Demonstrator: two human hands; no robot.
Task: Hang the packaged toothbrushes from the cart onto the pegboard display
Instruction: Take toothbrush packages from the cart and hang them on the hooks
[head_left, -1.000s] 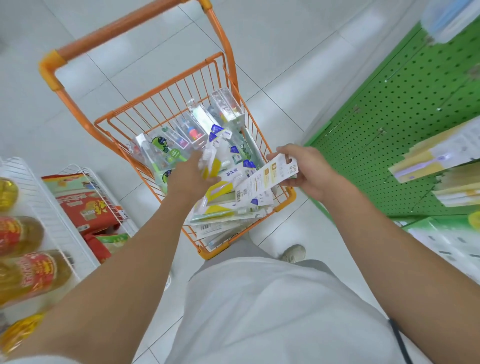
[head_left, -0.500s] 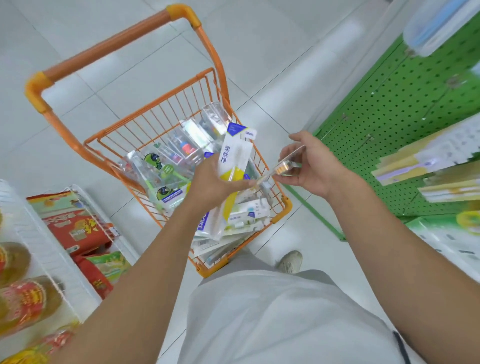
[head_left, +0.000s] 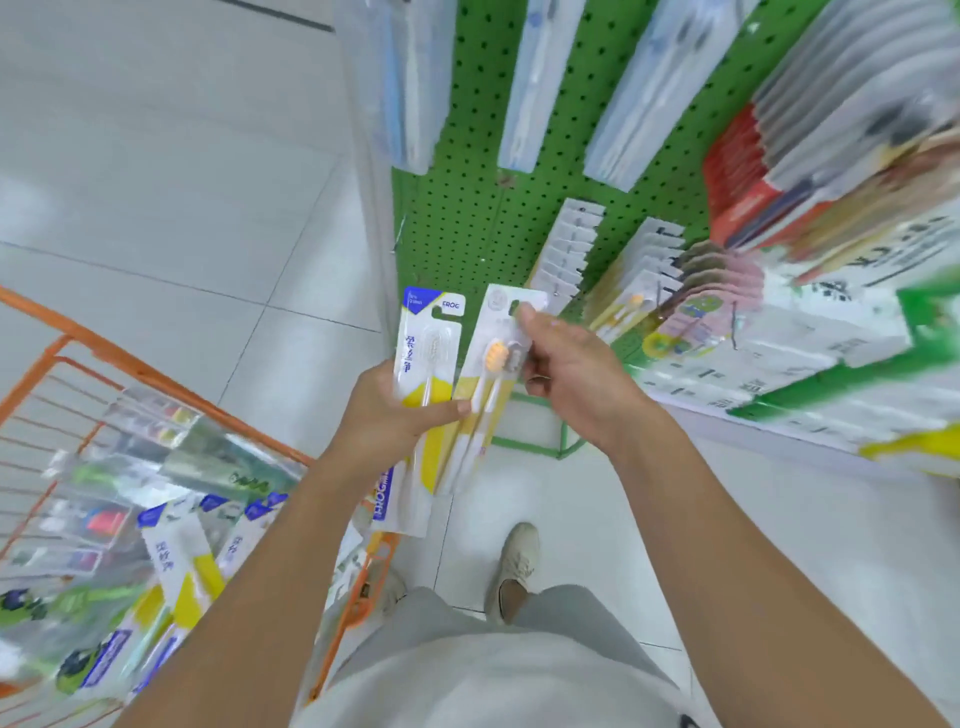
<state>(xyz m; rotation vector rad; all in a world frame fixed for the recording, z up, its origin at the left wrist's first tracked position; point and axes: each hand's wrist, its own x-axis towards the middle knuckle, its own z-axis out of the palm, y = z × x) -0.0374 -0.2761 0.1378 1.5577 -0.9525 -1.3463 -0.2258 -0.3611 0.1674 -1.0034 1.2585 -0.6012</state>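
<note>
The green pegboard (head_left: 467, 218) fills the upper middle and right of the view, hung with rows of packaged goods, many of them blurred: pale blue-and-clear packs along the top, a red-edged stack (head_left: 737, 176) at the right, and white and pink carded packs lower down near the hands. Grey floor tiles (head_left: 156, 182) spread across the left. The orange wire cart (head_left: 62, 364) sits at the lower left, holding a loose heap of packaged toothbrushes (head_left: 176, 540), some in blue, white and yellow cards and some in clear cases. The person's pale shirt, grey trousers and a light shoe (head_left: 514, 566) show at the bottom. Between cart and pegboard, the left hand (head_left: 395, 421) grips a white, blue and yellow toothbrush pack (head_left: 423, 364) by its middle, thumb across the front, holding it upright. Just beside it, overlapping its right edge, stands a second pack (head_left: 493, 364) with an orange-headed brush inside; the right hand (head_left: 566, 369) pinches its upper right edge, one fingertip near the hang hole. Both packs are in the air in front of the pegboard's lower edge.
</note>
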